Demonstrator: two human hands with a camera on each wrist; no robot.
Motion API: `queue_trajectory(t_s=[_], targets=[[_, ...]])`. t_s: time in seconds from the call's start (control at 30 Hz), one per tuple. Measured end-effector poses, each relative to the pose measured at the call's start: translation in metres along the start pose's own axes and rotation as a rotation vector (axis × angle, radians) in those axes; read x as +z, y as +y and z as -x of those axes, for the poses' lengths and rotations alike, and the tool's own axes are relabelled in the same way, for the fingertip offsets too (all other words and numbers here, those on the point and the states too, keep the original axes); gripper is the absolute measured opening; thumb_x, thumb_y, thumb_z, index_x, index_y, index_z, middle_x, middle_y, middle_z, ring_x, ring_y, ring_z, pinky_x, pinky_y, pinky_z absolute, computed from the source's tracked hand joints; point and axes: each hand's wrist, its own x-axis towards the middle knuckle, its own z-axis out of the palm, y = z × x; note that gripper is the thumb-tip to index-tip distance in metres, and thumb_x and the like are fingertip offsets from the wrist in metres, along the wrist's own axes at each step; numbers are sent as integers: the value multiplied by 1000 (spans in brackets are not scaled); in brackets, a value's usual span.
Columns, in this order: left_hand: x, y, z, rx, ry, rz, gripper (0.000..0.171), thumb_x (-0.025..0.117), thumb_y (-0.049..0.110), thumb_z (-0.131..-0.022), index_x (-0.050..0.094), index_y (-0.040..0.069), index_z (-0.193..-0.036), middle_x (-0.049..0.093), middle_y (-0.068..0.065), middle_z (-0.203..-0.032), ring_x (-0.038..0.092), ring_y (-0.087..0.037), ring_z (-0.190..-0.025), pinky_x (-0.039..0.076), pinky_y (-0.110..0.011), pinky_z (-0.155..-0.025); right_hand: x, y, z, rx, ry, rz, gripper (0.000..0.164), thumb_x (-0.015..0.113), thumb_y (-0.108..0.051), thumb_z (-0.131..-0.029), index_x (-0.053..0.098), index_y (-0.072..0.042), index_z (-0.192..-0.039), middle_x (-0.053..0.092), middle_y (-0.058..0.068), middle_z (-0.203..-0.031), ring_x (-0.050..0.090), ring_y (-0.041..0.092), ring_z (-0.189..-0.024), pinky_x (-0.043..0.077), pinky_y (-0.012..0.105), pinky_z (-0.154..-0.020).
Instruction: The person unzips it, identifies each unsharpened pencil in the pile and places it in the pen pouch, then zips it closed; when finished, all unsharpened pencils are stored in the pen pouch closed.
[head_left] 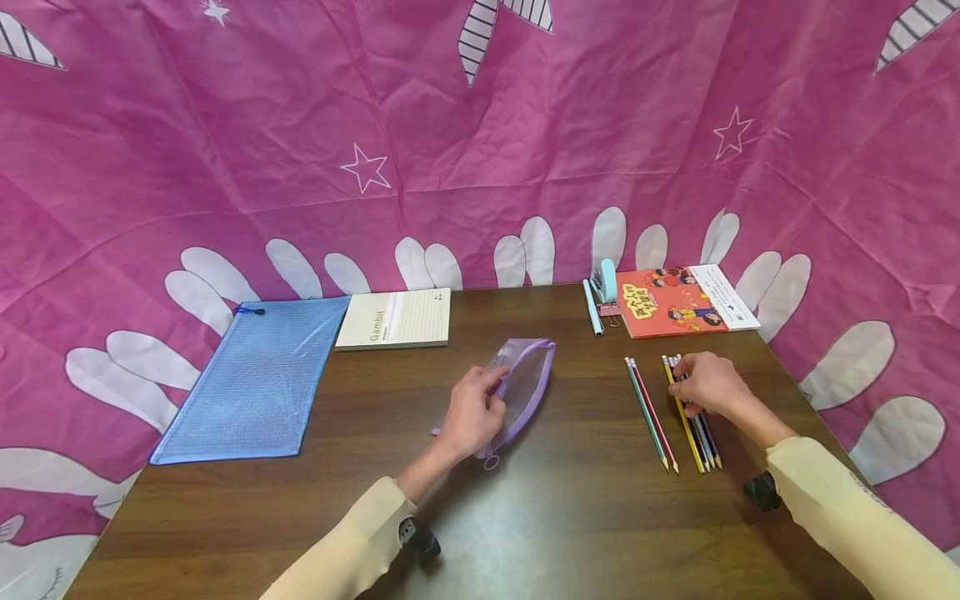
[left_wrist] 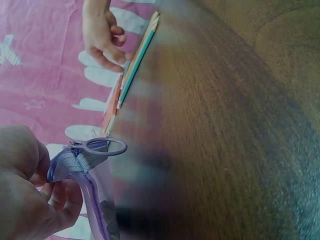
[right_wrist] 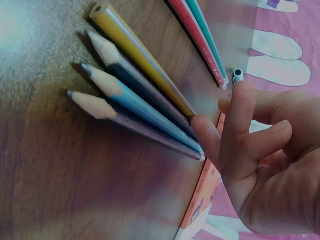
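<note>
My left hand (head_left: 472,412) grips the edge of a purple mesh zip pouch (head_left: 534,392), whose mouth gapes. In the left wrist view, the pouch's zip-pull ring (left_wrist: 120,151) sticks out beyond the fingertips. Over the eraser ends of a small row of pencils is my right hand (head_left: 712,385), fingers loosely bent. The right wrist view has a fingertip right at the far end of the yellow pencil (right_wrist: 145,62), with a blue pencil (right_wrist: 142,111) and two dark ones beside it. A red pencil (head_left: 654,408) and a green pencil (head_left: 647,410) lie together to their left.
A blue mesh zip folder (head_left: 243,383) lies at the left, next to a notepad (head_left: 401,321). At the back right are a light-blue pen (head_left: 592,307), a teal stapler-like item (head_left: 606,283), a binder clip (head_left: 610,310) and an orange book (head_left: 675,304). Pink cloth hangs behind.
</note>
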Motion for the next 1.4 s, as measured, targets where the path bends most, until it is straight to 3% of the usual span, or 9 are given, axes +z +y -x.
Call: queue_trajectory(t_s=[0.2,0.33,0.57,1.03,1.4], targets=[[1,-1,1,3,0,3,53,55,-14,-70,67,-8,-122,61,-14,-90,58,-22,-78,52,-27,-66,4,-5,0,-5,7,86,39,68,-12,-88,57,16,-113,63,3,-60,63,15,-51,48,34,-51],[1,-1,1,-3,-4,8,53,55,-14,-71,67,-8,-122,61,-14,-91,58,-21,-79,52,-27,-66,6,-9,-1,10,0,145,41,70,-14,-87,56,15,-114,62,6,-66,62,15,-52,49,38,-58],[1,-1,1,-9,0,-14,53,55,-13,-71,67,-7,-122,62,-13,-91,58,-21,-78,51,-28,-67,10,-12,-5,14,-1,203,41,69,-15,-86,56,12,-115,61,7,-67,62,16,-52,49,42,-56],[0,1,1,-16,-6,-2,53,55,-13,-71,67,-7,-123,62,-14,-91,58,-22,-79,52,-28,-66,16,-11,-10,4,0,214,41,68,-10,-85,58,11,-119,63,22,-91,60,18,-56,47,37,-52],[1,1,1,-10,-8,-3,53,55,-13,-71,66,-7,-123,61,-13,-90,58,-22,-77,51,-27,-65,14,-16,-8,29,-22,179,42,71,-14,-87,57,10,-119,63,14,-84,62,22,-65,49,38,-56]])
